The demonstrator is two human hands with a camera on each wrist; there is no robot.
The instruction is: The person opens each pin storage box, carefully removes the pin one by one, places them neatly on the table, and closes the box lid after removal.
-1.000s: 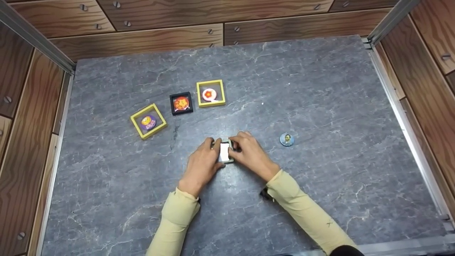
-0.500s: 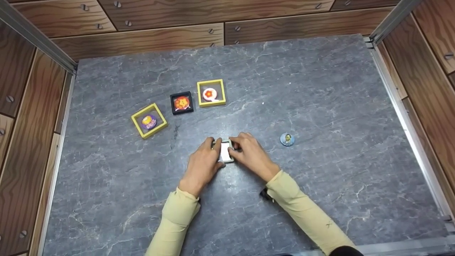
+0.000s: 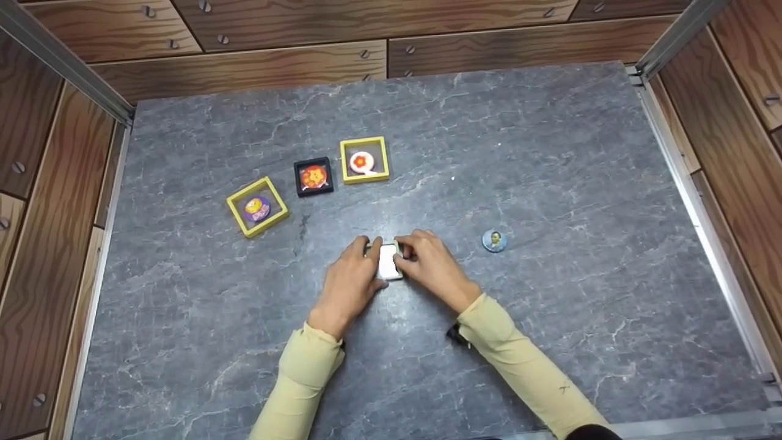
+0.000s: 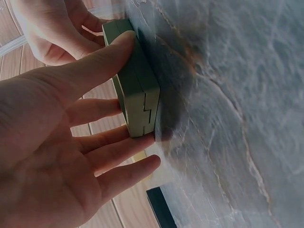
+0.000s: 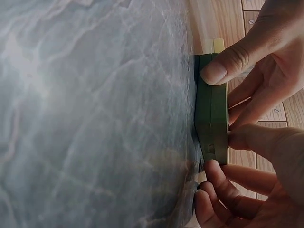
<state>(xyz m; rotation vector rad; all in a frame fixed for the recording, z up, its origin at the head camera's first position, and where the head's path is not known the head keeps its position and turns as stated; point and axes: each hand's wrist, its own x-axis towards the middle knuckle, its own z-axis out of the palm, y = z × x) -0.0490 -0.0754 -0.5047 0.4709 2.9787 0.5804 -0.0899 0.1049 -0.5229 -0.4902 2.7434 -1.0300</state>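
Note:
A small square green case [image 3: 388,263], two-layered along its side, lies on the table between my hands; a bright white patch fills its top in the head view. My left hand [image 3: 349,281] grips it from the left, with the thumb on the near side [image 4: 133,80] and fingers at the far side. My right hand [image 3: 435,266] pinches its right edge, thumb on the upper rim and index finger at the corner [image 5: 213,161]. Fingers hide parts of the case. To the right lies a round blue badge [image 3: 494,241] with a portrait.
Beyond my hands stand a yellow frame [image 3: 248,233] with a purple badge, a black frame [image 3: 315,194] with an orange badge, and another yellow frame [image 3: 365,179] with a white-and-red badge. Wood-patterned walls [image 3: 293,64] enclose the grey marbled table [image 3: 550,153].
Both hands keep hold of the green case in nearly the same place. The bright patch on its top looks slightly wider now.

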